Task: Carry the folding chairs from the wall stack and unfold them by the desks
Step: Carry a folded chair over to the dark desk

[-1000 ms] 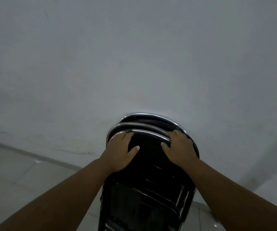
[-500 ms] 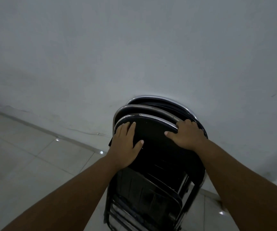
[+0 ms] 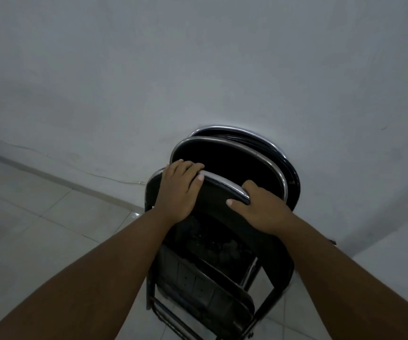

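Note:
Black folding chairs with chrome frames lean folded against the white wall. The front chair [image 3: 220, 200] is tilted away from the rest of the stack [image 3: 237, 158], with a dark gap behind its top rail. My left hand [image 3: 179, 190] grips the left part of that chair's curved top rail, fingers curled over it. On the right part of the same rail sits my right hand [image 3: 261, 209], closed around it. The chair's folded seat and legs [image 3: 205, 285] hang below, near the floor.
The white wall [image 3: 198, 69] fills the upper view. Pale floor tiles [image 3: 51, 229] spread to the left and under the chairs. A thin cable [image 3: 95, 174] runs along the wall's base at the left. A corner shadow lies at the right.
The front chair has come away from the stack toward me, opening a gap behind its backrest. Both hands have shifted their grip over its top rail, and the view has turned slightly.

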